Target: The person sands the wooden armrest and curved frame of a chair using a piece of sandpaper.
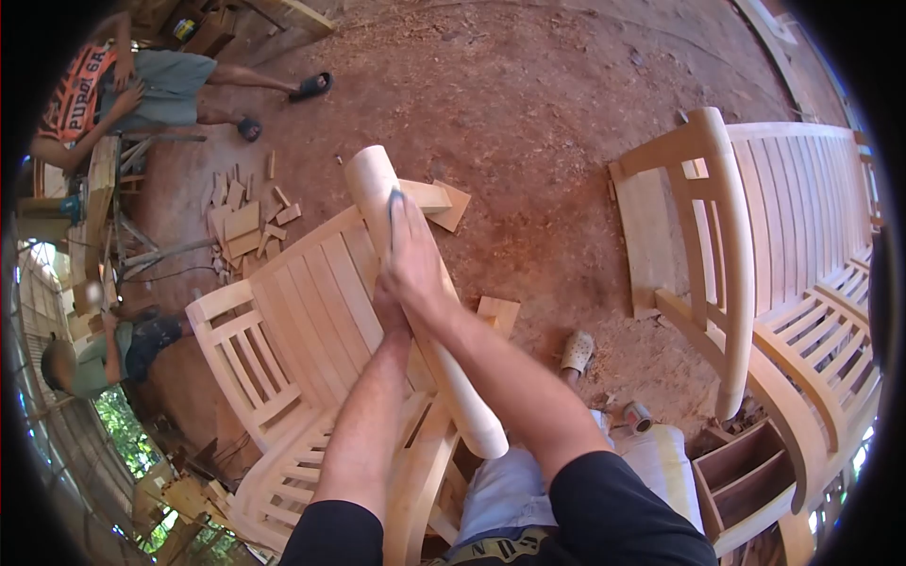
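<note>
Armrest [462, 396] is aligned lengthwise beneath right fingers [408, 224] closed on a dark pad [394, 201]; left hand's [389, 309] grip cannot be told.

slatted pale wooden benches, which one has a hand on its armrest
The slatted pale wooden bench left of centre: the right hand lies on its thick rounded armrest. The similar bench at far right has none.

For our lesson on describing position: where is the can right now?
In the head view, the can is low, right of centre, between the pale clog and the box.
</note>
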The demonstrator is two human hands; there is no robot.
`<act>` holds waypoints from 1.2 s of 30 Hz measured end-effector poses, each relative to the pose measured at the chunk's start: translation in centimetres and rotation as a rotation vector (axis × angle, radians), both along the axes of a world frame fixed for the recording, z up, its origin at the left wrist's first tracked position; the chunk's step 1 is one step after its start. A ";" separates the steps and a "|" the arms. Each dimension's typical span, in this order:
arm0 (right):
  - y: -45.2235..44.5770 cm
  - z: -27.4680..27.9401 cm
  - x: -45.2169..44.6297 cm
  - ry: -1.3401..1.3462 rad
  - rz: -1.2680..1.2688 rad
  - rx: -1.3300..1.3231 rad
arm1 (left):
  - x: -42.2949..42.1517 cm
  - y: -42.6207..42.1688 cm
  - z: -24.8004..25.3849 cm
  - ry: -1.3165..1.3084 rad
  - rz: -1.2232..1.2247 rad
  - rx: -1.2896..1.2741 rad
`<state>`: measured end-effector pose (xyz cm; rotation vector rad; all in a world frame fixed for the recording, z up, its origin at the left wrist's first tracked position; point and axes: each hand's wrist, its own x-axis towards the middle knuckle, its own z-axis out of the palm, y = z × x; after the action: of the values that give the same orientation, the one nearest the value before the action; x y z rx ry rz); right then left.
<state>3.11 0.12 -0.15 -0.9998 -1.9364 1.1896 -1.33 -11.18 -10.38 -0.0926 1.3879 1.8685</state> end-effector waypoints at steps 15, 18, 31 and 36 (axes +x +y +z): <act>3.7 -0.9 -3.2 -0.055 0.012 -0.111 | 0.2 0.0 3.0 0.534 -0.167 -0.958; -1.3 -0.3 3.0 -0.025 0.056 0.057 | 0.2 0.1 2.5 0.570 -0.167 -0.978; -1.7 0.4 4.9 -0.028 0.117 -0.087 | 0.4 0.6 4.1 0.599 -0.177 -1.059; -5.5 1.7 8.9 -0.157 0.118 -0.202 | 0.6 0.6 4.2 0.610 -0.197 -1.062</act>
<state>12.06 -5.37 1.60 -1.1247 -2.0513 1.4346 -0.76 -10.63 -6.15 0.0971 2.5747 0.8359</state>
